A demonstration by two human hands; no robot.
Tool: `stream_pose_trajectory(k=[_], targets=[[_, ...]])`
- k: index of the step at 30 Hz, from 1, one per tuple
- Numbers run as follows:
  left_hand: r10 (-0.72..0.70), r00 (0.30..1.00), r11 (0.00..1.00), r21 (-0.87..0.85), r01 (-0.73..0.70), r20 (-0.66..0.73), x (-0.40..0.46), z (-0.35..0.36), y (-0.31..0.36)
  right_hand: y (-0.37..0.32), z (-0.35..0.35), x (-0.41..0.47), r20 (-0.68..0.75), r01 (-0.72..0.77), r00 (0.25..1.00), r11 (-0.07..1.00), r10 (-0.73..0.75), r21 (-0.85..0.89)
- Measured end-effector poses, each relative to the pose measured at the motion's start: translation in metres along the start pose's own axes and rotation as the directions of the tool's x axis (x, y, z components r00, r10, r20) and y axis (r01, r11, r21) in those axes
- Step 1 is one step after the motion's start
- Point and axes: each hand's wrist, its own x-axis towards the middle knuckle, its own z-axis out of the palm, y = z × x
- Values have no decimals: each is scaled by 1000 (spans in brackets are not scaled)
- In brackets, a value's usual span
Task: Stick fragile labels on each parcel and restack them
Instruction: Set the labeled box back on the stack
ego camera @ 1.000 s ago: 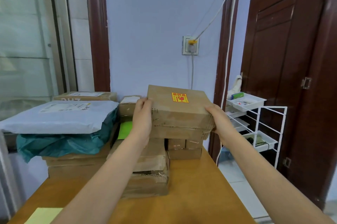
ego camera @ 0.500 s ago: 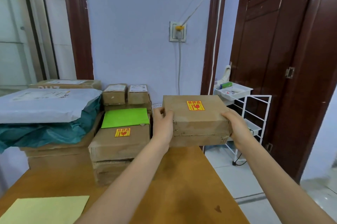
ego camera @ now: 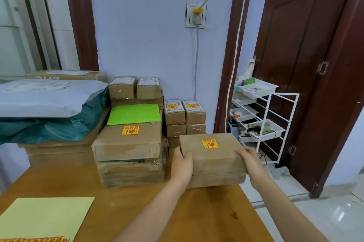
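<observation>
— At the right edge of the bench [ego camera: 137, 212], toward the far side: a flat cardboard parcel [ego camera: 212, 161], held between both hands. On its top, a fragile label [ego camera: 210, 143], yellow with red print.

— And the hands?

— Left hand [ego camera: 182, 165] on the left side of the parcel, fingers curled around its near left corner, thumb on the top. Right hand [ego camera: 251, 165] on the right side, fingers wrapped along the edge. Hard to tell if the parcel's bottom touches the bench or hangs just above it.

— Other parcels?

— Just beside it on the left, a stack of two large boxes [ego camera: 130, 159], worn at the edges, the upper one also with a label [ego camera: 130, 130]. Behind that label, a green sheet [ego camera: 135, 114] lying flat. Against the wall at the far edge, four small boxes [ego camera: 185, 117] in two layers, the top two labelled, and two more small boxes [ego camera: 135, 88] higher up to the left. At the far left corner, a grey mailing bag [ego camera: 45, 97] over teal plastic [ego camera: 51, 128], on more flat cartons.

— Near edge?

— At the near left corner, a pale yellow sheet [ego camera: 43, 220], with a strip of red and yellow labels [ego camera: 35, 239] at its lower border. Right of the bench, on the floor, a white wire rack [ego camera: 264, 115] with trays.
</observation>
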Motion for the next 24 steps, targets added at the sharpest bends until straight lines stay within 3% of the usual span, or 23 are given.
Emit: stream_pose_trajectory(k=[12,24], targets=[[-17,999,997,-74,20,42,16,-8,-41,38,25,14,-39,24,999,998,-22,62],[-151,977,968,-221,116,-151,64,6,-56,46,54,51,-58,47,997,995,-42,83]])
